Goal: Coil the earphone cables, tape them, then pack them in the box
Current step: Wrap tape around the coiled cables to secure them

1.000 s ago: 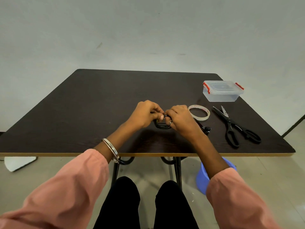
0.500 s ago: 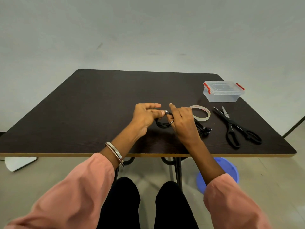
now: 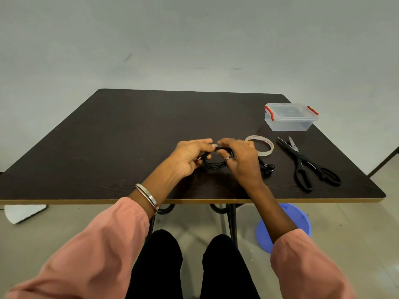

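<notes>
A black earphone cable (image 3: 212,161) is wound into a small coil between my two hands, just above the dark table (image 3: 129,134). My left hand (image 3: 189,157) pinches the coil's left side, thumb and fingers closed on it. My right hand (image 3: 241,160) grips the coil's right side from above. The black earbuds (image 3: 268,168) trail out to the right and rest on the table. A roll of clear tape (image 3: 260,145) lies just behind my right hand. The clear plastic box (image 3: 290,117) with red latches stands shut at the back right.
Black scissors (image 3: 306,167) lie open on the table right of the tape. A blue stool or bucket (image 3: 300,221) stands on the floor under the table's right side. The table's front edge runs just below my wrists.
Both hands have kept turning the coil between them. My left fingers opened briefly and are closed on the coil again; the coil looks rounder and more exposed now.
</notes>
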